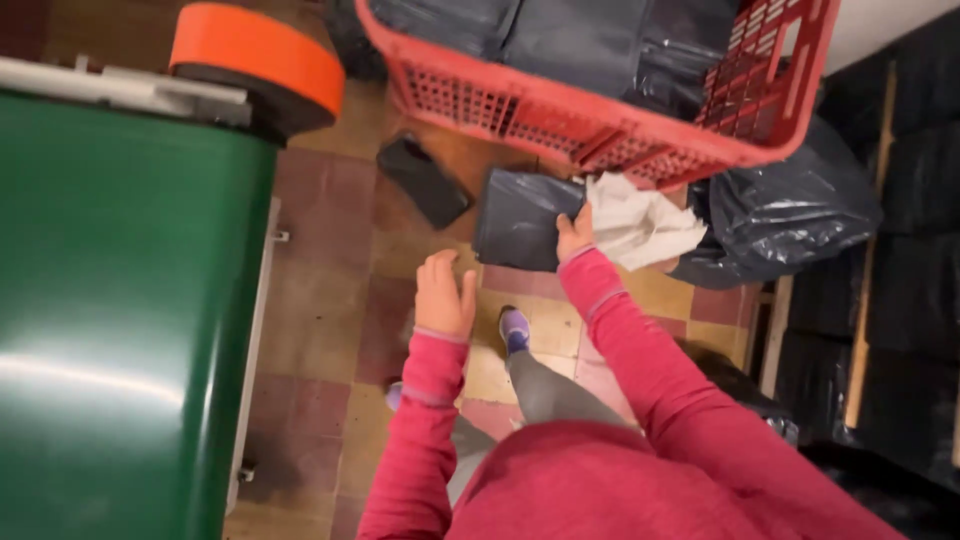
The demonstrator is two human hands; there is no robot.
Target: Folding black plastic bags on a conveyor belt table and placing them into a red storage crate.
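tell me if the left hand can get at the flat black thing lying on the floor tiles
Probably yes: the left hand is open and empty, and only bare tiled floor lies between it and the flat black object below the red crate.

Shiny smooth plastic on the green bin [120, 300], matt perforated plastic on the red crate [600, 125]. Dark packet [520, 218] in the right hand [574, 235] looks like slick plastic film, white wad [640, 225] like crumpled paper. Soft knit cloth sleeves, worn dull floor tiles [330, 300].
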